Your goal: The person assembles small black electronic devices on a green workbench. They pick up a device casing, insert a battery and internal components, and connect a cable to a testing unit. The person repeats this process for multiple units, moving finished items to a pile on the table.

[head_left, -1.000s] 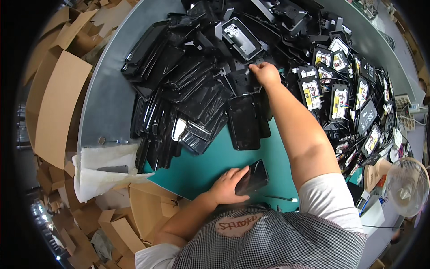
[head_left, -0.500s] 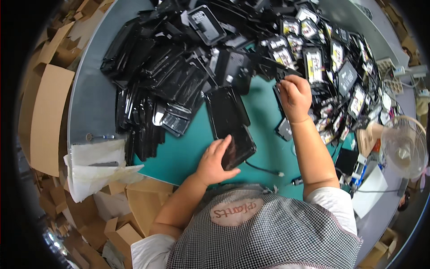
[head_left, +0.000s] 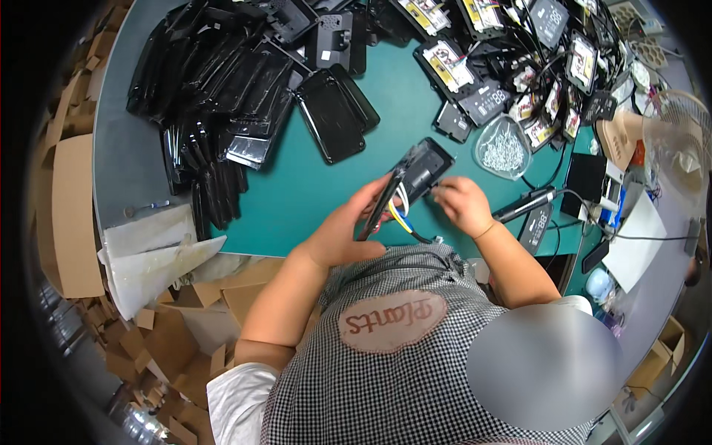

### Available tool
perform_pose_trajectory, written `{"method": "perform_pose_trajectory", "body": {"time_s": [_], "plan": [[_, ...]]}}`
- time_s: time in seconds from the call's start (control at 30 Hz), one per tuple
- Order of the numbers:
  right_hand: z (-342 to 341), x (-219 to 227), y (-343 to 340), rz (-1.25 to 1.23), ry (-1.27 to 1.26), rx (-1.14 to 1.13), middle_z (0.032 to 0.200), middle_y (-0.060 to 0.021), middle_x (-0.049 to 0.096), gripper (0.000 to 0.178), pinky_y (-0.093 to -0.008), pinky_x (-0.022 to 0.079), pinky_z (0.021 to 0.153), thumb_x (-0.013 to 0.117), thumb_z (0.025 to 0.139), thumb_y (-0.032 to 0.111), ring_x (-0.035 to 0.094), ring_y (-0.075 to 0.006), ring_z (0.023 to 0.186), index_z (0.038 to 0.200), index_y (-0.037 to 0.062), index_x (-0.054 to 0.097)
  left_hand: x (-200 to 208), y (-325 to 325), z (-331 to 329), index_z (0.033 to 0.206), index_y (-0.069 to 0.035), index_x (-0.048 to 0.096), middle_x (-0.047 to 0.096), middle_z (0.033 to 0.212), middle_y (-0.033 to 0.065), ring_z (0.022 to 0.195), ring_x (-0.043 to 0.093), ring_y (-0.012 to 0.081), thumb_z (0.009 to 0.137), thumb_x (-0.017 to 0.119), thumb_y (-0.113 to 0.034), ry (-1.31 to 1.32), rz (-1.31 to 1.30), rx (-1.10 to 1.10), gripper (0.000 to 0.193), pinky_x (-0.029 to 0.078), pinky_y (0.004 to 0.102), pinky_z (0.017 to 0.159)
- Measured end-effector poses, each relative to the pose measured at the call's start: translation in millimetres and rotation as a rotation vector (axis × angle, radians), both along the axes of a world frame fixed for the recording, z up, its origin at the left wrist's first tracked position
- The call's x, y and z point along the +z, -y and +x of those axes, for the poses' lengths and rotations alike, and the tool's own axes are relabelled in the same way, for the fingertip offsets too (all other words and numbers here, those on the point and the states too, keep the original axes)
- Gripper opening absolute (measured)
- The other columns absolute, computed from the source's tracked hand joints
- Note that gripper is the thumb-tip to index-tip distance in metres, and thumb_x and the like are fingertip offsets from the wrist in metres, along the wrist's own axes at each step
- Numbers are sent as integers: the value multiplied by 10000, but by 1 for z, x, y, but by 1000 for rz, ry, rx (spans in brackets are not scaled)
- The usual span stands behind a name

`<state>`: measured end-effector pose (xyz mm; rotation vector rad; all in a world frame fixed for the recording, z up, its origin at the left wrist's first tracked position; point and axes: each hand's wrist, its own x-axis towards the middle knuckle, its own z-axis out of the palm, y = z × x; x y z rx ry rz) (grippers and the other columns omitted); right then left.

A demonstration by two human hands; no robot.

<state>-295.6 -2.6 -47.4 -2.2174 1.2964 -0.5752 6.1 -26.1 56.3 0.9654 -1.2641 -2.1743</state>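
Note:
My left hand point(head_left: 345, 226) grips a black plastic housing point(head_left: 426, 167), tilted above the green mat, with its thumb low and fingers behind. White, yellow and blue wires point(head_left: 401, 213) come out of its near side into a black cable point(head_left: 420, 238). My right hand point(head_left: 463, 209) is closed, its fingertips pinched at the housing's right edge; whatever lies between them is too small to make out. Beyond the housing, empty black shells point(head_left: 330, 122) lie on the mat. A clear tub of small screws point(head_left: 503, 152) stands past my right hand.
Stacks of black shells point(head_left: 215, 67) cover the far left. Wired units with digit displays point(head_left: 486, 102) crowd the far right. An electric screwdriver point(head_left: 525, 204) lies at the right, near a fan point(head_left: 678, 141). White foam sheets point(head_left: 152, 245) and cartons point(head_left: 73, 215) sit at the left.
My left hand has lifted the housing off the mat and tilted it, showing its wires. My right hand has drawn back from the far pile to the housing. The view has shifted.

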Motion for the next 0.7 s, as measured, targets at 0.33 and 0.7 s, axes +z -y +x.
{"method": "perform_pose_trajectory", "body": {"time_s": [0.33,0.7], "plan": [[23,62,-20,1272,1230,-308,1016,-89,649,729,-189,428,521,667,933,269,576,-105,613,1485,32,254,-6,11,-67,1504,-65,312,469,1370,209,1246,515,312,625,874,-282,541,-544,8,1066,431,399,1038],[32,-36,-29,340,220,-634,892,-152,678,166,-425,510,679,683,840,180,638,-349,727,933,47,651,-90,23,-89,1511,-132,330,506,1309,213,1254,486,366,608,843,-463,1118,-532,-121,1090,398,428,1072]]}}
